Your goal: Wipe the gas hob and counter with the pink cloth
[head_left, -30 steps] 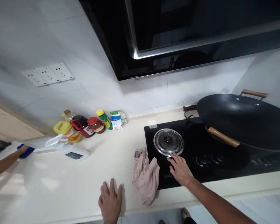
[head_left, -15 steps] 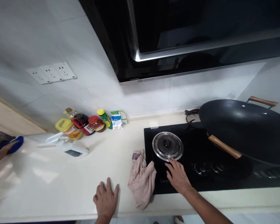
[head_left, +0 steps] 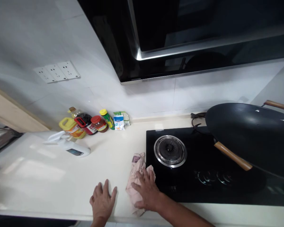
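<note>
A crumpled pink cloth (head_left: 132, 181) lies across the left edge of the black cooktop (head_left: 184, 192), partly on the counter. My right hand (head_left: 146, 190) rests on top of this cloth, fingers spread and slightly bent over its folds; part of the cloth is hidden beneath it. To the left, my left hand (head_left: 103, 200) lies on the white countertop (head_left: 61, 195) with fingers apart and nothing in it. A round gas burner (head_left: 170, 151) with a metal ring sits beyond my right hand.
A large black wok (head_left: 248, 132) with wooden handles stands on the right. A white spray bottle (head_left: 73, 148) lies on the counter. Along the wall are a yellow-capped oil jug (head_left: 73, 127), a red-lidded jar (head_left: 99, 124) and small packets (head_left: 119, 122). A range hood (head_left: 180, 37) overhangs.
My right hand has moved left from the burner's front edge onto the pink cloth. My left hand stays on the counter. Another person's hand at far left has gone out of view.
</note>
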### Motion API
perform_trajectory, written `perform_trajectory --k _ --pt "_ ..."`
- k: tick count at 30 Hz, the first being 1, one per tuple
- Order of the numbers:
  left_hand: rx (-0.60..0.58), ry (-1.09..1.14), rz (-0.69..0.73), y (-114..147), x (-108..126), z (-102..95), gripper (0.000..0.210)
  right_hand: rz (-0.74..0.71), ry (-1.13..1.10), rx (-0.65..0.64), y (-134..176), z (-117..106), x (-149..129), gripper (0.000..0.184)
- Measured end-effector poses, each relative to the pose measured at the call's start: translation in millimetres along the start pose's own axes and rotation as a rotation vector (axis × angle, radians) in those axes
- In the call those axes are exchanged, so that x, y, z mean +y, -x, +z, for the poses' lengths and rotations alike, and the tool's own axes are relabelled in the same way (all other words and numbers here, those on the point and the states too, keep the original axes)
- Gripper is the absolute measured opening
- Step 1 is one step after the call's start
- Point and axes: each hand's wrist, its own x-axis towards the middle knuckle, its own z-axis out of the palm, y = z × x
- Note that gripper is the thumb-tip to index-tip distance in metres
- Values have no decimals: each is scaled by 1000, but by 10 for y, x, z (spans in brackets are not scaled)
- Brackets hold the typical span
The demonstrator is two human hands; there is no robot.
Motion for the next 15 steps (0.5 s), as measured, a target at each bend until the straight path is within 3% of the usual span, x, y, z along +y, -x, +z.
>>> perform_trajectory --k 3,7,11,15 --pt "-14 -3 -6 -8 -6 14 62 68 29 -27 -60 3 5 64" --pt "-6 -14 0 -1 -23 48 61 65 33 54 119 37 138 49" --pt "24 -25 14 14 -27 75 58 250 91 224 282 10 497 36" --pt "16 -14 14 16 -18 65 58 423 263 490 124 -130 908 24"
